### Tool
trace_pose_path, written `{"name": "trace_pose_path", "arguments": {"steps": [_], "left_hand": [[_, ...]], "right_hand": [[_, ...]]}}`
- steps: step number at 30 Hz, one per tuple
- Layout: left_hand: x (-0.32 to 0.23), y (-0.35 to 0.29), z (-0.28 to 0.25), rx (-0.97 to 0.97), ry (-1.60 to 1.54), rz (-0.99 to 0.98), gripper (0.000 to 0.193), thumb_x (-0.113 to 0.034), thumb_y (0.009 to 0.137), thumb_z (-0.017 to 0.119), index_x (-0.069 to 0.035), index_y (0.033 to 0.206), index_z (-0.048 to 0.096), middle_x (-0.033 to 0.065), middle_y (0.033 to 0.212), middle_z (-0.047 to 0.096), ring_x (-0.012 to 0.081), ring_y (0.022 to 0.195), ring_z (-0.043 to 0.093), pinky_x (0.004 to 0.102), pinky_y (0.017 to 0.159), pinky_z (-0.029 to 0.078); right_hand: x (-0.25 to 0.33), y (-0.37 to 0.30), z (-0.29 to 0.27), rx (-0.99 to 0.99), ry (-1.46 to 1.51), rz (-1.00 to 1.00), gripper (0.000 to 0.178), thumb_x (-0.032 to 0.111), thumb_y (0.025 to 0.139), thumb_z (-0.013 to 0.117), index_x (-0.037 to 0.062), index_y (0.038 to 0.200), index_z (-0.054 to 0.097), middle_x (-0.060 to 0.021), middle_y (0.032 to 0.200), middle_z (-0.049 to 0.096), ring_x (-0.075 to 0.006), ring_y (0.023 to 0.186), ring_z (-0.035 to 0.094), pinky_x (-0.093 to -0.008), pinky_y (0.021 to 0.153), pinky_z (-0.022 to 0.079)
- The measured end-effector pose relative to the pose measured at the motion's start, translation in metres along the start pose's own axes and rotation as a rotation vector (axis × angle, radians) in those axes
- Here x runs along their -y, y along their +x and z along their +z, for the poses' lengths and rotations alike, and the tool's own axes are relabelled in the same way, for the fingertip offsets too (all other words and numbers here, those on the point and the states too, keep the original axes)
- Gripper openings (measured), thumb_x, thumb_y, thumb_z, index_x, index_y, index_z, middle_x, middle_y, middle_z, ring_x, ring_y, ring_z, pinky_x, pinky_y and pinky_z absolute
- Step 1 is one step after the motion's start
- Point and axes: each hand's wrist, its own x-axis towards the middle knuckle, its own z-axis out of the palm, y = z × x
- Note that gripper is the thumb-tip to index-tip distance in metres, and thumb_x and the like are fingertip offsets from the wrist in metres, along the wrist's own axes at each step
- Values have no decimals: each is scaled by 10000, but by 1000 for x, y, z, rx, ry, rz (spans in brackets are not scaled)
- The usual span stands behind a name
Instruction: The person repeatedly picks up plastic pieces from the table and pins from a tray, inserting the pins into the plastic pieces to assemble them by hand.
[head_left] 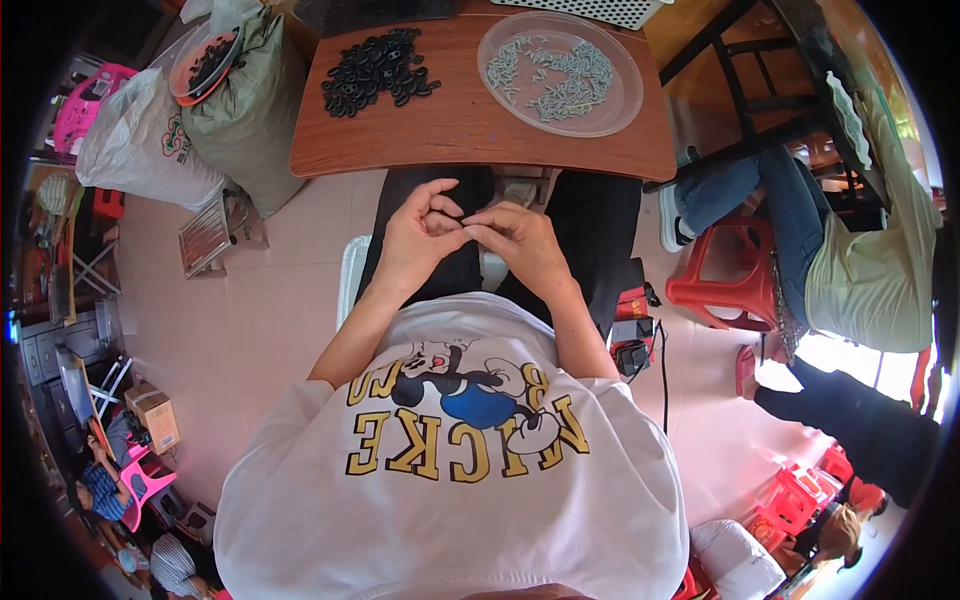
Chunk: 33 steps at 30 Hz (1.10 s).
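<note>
From my distant seat I see the left hand and the right hand meet above the black trousers, both pinched narrow on a small dark piece. It looks nearly black (the hands cover most of it, so its full shape I cannot tell). Beyond, on the brown tabletop, lies a pile of black oval parts; to its right, a round translucent tray carries silvery screws.

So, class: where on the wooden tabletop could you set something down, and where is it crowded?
The tabletop is bare along its near edge and between the black pieces and the round tray. Pile, tray and far edge are crowded.
</note>
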Motion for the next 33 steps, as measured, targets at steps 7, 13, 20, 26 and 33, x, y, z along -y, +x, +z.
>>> {"name": "trace_pose_path", "arguments": {"steps": [7,13,20,26,33], "left_hand": [[1,-2,-4,134,88,-52,457,74,736,672,-2,1161,521,39,882,562,73,767,599,184,687,470],[14,0,-7,142,37,-76,433,60,728,693,15,1130,539,46,886,571,75,771,602,189,701,476],[19,10,-6,179,43,-136,377,60,739,687,19,1093,562,55,899,586,82,788,608,199,720,507],[7,28,0,120,140,-71,329,46,756,676,11,1068,582,58,900,597,83,784,608,200,715,497],[-76,116,10,57,570,308,185,-57,743,680,-9,921,660,92,827,631,146,694,598,259,644,472]], "right_hand": [[-29,2,-10,241,467,148,170,30,784,659,-16,946,684,-42,841,656,-87,742,587,-208,689,461],[-41,3,-12,324,562,206,183,-11,765,661,-12,947,687,-51,839,669,-98,744,605,-208,703,478],[-61,6,-12,316,717,265,179,3,771,667,-12,948,681,-56,823,669,-100,726,607,-209,690,481],[-52,8,-22,239,643,232,198,40,813,631,14,1005,673,-10,811,626,-71,718,557,-207,673,455],[-65,-2,-61,85,662,185,135,52,829,606,1,944,656,-8,841,564,-82,748,505,-207,686,403]]}}
